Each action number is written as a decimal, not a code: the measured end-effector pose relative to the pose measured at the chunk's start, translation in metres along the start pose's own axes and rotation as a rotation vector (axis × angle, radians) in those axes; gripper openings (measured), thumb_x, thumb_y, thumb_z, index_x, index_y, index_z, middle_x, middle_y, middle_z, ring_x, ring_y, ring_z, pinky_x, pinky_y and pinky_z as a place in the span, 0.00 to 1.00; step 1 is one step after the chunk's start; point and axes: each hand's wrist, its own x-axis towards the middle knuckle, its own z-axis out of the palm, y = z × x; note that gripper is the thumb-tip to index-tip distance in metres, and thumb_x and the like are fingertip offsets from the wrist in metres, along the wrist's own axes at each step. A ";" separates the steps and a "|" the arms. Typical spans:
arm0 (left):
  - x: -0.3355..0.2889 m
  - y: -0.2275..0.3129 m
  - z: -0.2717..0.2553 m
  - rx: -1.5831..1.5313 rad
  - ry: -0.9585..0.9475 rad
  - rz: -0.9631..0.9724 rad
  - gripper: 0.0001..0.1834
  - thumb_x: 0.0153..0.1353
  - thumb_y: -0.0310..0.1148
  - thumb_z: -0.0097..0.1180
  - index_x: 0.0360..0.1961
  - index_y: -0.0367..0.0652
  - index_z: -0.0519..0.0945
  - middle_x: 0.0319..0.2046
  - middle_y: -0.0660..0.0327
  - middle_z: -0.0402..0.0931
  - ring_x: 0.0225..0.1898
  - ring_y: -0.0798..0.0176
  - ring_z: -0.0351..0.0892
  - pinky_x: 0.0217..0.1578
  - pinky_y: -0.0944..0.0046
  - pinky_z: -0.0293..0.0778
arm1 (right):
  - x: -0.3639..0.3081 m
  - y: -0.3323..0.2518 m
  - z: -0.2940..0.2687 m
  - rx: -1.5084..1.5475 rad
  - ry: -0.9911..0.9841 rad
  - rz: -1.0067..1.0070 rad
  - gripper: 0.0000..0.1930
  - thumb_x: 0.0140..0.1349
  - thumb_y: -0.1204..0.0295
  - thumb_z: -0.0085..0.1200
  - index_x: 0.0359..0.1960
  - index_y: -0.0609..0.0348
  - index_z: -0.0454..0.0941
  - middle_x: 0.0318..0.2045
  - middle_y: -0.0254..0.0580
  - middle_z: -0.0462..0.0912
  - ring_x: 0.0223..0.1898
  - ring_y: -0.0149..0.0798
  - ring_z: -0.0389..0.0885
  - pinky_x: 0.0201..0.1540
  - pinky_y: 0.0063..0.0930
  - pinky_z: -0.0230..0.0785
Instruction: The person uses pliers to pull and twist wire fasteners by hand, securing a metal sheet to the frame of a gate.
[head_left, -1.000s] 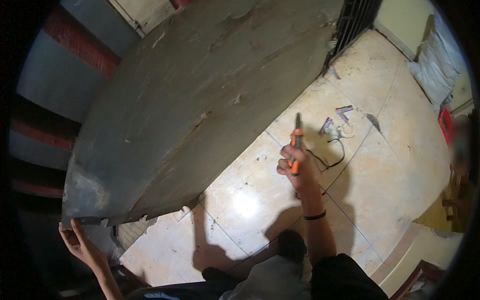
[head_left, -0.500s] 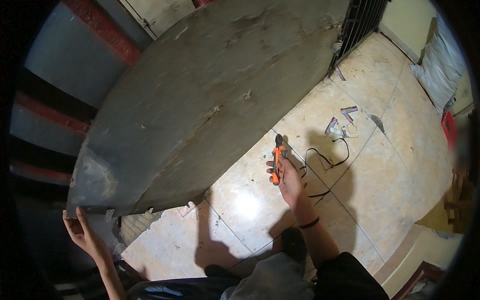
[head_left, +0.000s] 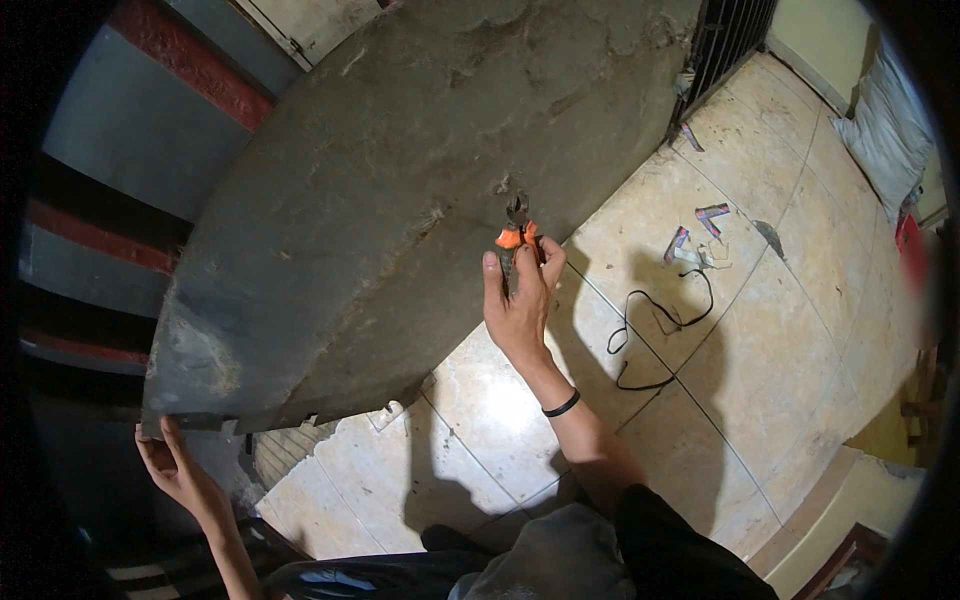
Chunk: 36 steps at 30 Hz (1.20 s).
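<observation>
A large, scuffed dark grey panel (head_left: pixel 330 230) with a curved outer edge slants across the left and middle of the view. At its lower left corner, my left hand (head_left: pixel 190 480) pinches the edge between thumb and fingers. Small tabs or notches show along that lower edge. In front of the panel, my right hand (head_left: pixel 522 315) grips a pair of orange-and-black cutting pliers (head_left: pixel 517 236), its jaws pointing up and away from me. The jaws look slightly apart, with nothing visible between them. Fingers cover much of the handles.
On the tiled floor (head_left: pixel 800 340) to the right lie a looped black cord (head_left: pixel 627 320) and torn wrapper scraps (head_left: pixel 712 215). A black barred gate (head_left: pixel 735 45) stands at the far right, near a white sack (head_left: pixel 885 130). Red bars (head_left: pixel 190 60) run behind the panel.
My right hand has moved left and up with the pliers, from over the floor to in front of the panel. Its grip has turned. My left hand stays on the panel's corner.
</observation>
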 end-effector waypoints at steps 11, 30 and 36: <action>0.000 -0.001 0.002 0.011 0.039 -0.004 0.15 0.74 0.35 0.58 0.56 0.39 0.77 0.47 0.63 0.79 0.49 0.72 0.74 0.56 0.68 0.66 | 0.008 0.013 0.011 -0.124 -0.034 -0.044 0.16 0.69 0.62 0.58 0.42 0.66 0.75 0.49 0.61 0.66 0.51 0.57 0.66 0.55 0.50 0.60; -0.002 0.005 0.008 -0.028 0.024 0.007 0.13 0.74 0.35 0.58 0.53 0.39 0.77 0.44 0.64 0.80 0.46 0.73 0.73 0.53 0.69 0.66 | 0.004 -0.042 0.000 0.153 -0.227 0.239 0.23 0.73 0.65 0.53 0.63 0.67 0.66 0.38 0.48 0.67 0.39 0.41 0.68 0.42 0.38 0.64; -0.001 -0.001 0.006 -0.016 0.027 0.015 0.13 0.74 0.35 0.57 0.54 0.38 0.77 0.44 0.64 0.79 0.46 0.73 0.73 0.53 0.69 0.67 | 0.014 -0.082 0.001 0.344 -0.255 0.521 0.24 0.75 0.63 0.49 0.66 0.61 0.62 0.40 0.43 0.72 0.36 0.36 0.72 0.39 0.35 0.68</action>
